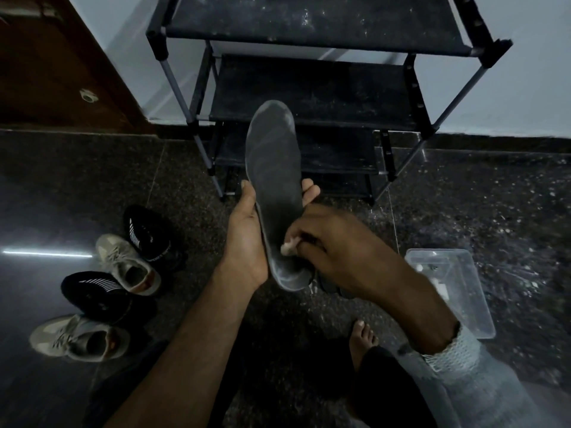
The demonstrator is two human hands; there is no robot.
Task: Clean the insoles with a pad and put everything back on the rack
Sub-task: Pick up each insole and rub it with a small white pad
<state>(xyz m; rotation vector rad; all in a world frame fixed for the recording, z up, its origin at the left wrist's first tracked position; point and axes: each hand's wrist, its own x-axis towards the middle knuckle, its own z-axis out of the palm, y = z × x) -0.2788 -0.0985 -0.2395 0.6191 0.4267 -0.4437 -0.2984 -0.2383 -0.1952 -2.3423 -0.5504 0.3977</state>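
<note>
Head view. Nearest the lens: a bare foot (363, 339) on the dark speckled floor (494, 211), and two forearms reaching forward, the right one in a pushed-up grey sleeve (469, 362).

Left hand (247, 239): grip wrapped around a dark grey insole (275, 186), thumb on its left edge, fingertips (310, 191) showing past its right edge. Insole held upright, toe end up, in front of the rack.

Right hand (333, 242): grip pinching a small pale pad (289, 247), pad pressed on the insole's lower part, near the heel.

Black shoe rack (309, 94) stands against the wall, its shelves bare and dusty.

Left on the floor: two black sneakers (148, 233) and two beige sneakers (126, 264), set alternately in a row.

Right of the hands: clear plastic container (451, 288) on the floor, contents unclear.

Brown wooden door (46, 63) at upper left.
</note>
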